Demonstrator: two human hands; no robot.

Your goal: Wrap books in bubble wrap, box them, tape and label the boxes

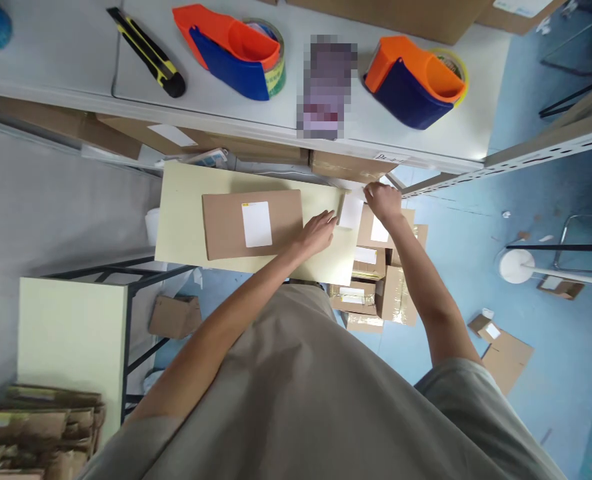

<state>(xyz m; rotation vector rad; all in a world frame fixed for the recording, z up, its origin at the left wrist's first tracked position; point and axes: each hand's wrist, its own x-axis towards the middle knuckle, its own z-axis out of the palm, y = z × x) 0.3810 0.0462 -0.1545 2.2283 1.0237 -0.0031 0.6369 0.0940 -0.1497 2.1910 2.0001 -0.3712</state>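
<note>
A flat cardboard box (pixel 221 227) lies on the pale yellow table (pixel 181 200), with a white label (pixel 257 224) stuck on its top. My left hand (pixel 319 230) hovers by the box's right end, its fingers stretched towards a stack of white labels (pixel 350 211) and holding nothing that shows. At the table's right end my right hand (pixel 383 201) is closed in a pinch at the far corner of that white stack. What sits between the right fingertips looks like the edge of a white label sheet, partly hidden by the fingers.
On the grey shelf (pixel 146 117) above lie a utility knife (pixel 149 53), two tape dispensers (pixel 231 50) and a blurred-out item (pixel 326 87). Several labelled cartons (pixel 399 293) are stacked on the floor right of the table. Flattened cardboard (pixel 36 433) is piled at lower left.
</note>
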